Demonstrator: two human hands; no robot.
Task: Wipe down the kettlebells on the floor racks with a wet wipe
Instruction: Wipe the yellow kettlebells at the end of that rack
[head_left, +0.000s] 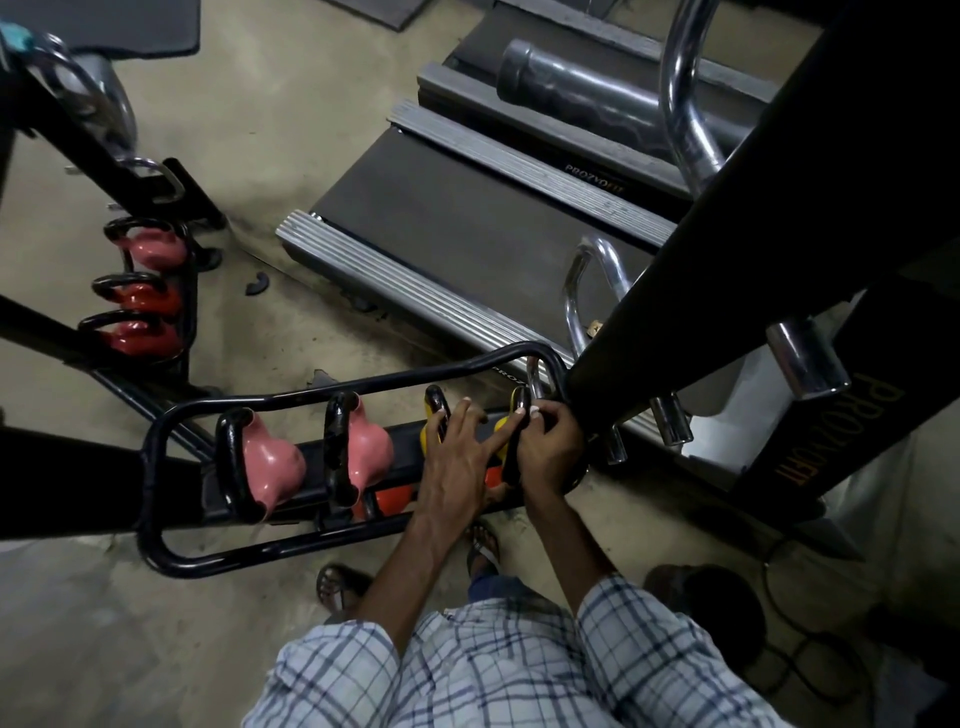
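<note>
Bending over the floor rack (363, 383), the person clenches the right hand (550, 447) round the black handle of the end kettlebell (501, 425). The left hand (457, 457) rests with straight fingers on the next kettlebell (435, 413). Both are probably heavy, rigid and glossy, so the handle is the safest hold. No wipe is clearly visible.

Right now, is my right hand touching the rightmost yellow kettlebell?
Touching. The head view shows the right hand curled round the rightmost yellow kettlebell, gripping its black handle with no gap.
</note>
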